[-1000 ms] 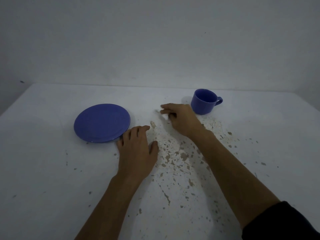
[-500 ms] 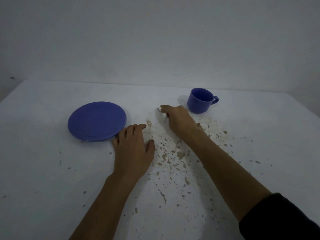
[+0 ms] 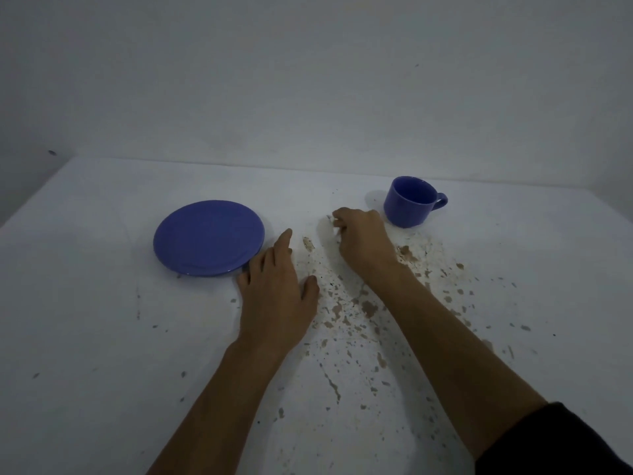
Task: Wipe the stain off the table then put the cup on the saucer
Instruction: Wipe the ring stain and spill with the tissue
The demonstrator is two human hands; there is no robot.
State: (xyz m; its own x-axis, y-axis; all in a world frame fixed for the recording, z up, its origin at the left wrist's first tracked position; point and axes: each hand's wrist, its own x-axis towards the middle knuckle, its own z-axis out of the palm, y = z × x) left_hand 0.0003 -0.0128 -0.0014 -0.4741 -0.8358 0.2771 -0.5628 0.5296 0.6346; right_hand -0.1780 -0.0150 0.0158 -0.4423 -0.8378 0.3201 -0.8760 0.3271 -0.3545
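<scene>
A blue saucer (image 3: 209,237) lies on the white table (image 3: 85,303), left of centre. A blue cup (image 3: 407,201) stands upright at the back right, handle pointing right. Brown stain splatter (image 3: 368,308) spreads over the table's middle and toward me. My left hand (image 3: 275,296) rests flat on the table, fingers apart, touching the saucer's near right edge. My right hand (image 3: 359,240) is curled just left of the cup, pressing down on a small white wipe (image 3: 329,219); only a sliver of it shows at the fingertips.
A plain grey wall rises behind the table's far edge. Small stain specks (image 3: 459,265) scatter to the right of my right forearm, and a few lie on the left side of the table. My dark sleeve (image 3: 561,440) is at the bottom right corner.
My left index finger has stretched forward beside the saucer's right edge. My right hand has shifted only slightly on the stain near the cup. The view has moved a little.
</scene>
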